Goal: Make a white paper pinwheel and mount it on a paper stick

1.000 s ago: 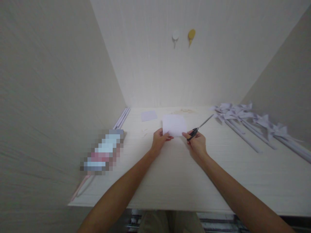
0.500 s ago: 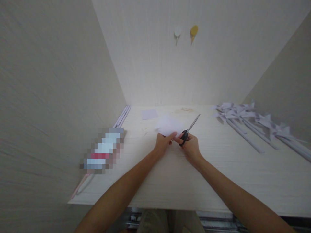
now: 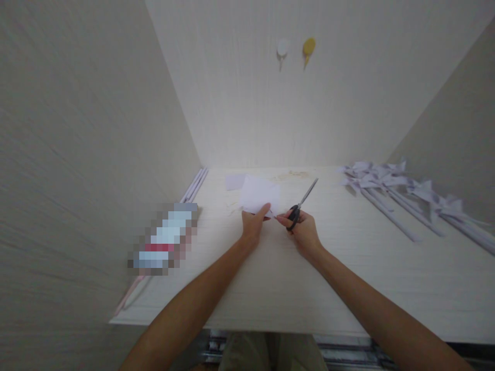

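Observation:
Between thumb and fingers, my left hand (image 3: 254,222) grips a square sheet of pale paper (image 3: 261,193) by its near edge. My right hand (image 3: 303,232) has a pair of scissors (image 3: 305,198) with black handles tucked in it, the blades pointing away and to the right. Its thumb and forefinger pinch close to the paper's near right corner; whether they touch it I cannot tell. Behind the held sheet, another pale paper square (image 3: 234,182) lies flat on the white table (image 3: 294,299).
Rolled paper sticks (image 3: 194,184) lie along the left wall, beyond a blurred-out item (image 3: 166,237). To the right are several paper pinwheels (image 3: 373,178) on paper sticks. A white hook (image 3: 282,47) and a yellow hook (image 3: 309,46) are on the back wall.
My left hand has moved slightly left with the paper, and the sheet now shows flatter and clearer, partly overlapping the square behind. My right hand has barely moved, still with the scissors.

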Demonstrator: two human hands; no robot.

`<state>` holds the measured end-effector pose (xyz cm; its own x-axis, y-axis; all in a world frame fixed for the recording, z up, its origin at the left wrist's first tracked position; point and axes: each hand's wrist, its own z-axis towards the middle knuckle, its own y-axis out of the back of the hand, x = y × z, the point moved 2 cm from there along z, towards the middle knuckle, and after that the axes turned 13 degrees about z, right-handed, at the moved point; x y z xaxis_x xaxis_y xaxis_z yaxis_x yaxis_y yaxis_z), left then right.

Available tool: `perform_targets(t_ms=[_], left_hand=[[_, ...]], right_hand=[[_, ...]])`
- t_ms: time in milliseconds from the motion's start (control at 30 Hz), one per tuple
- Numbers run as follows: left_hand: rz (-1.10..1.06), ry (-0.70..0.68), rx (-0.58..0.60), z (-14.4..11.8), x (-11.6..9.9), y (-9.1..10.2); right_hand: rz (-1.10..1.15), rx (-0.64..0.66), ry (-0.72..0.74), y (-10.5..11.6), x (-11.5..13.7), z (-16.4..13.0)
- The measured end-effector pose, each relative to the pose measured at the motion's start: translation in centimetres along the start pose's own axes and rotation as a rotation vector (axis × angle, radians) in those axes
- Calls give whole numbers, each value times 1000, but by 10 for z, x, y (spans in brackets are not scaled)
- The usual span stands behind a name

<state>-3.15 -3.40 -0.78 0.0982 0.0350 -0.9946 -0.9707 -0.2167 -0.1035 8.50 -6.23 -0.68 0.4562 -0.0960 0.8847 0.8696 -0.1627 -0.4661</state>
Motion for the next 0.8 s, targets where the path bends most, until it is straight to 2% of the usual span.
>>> perform_targets(t_ms=[500,800], left_hand=[[159,-69,19,-3,-6,-1],[170,-91,53,-4,-6,-2]], right_hand=[[-44,-34,41,2,-1,1],[-76,-45,63,1,1,0]])
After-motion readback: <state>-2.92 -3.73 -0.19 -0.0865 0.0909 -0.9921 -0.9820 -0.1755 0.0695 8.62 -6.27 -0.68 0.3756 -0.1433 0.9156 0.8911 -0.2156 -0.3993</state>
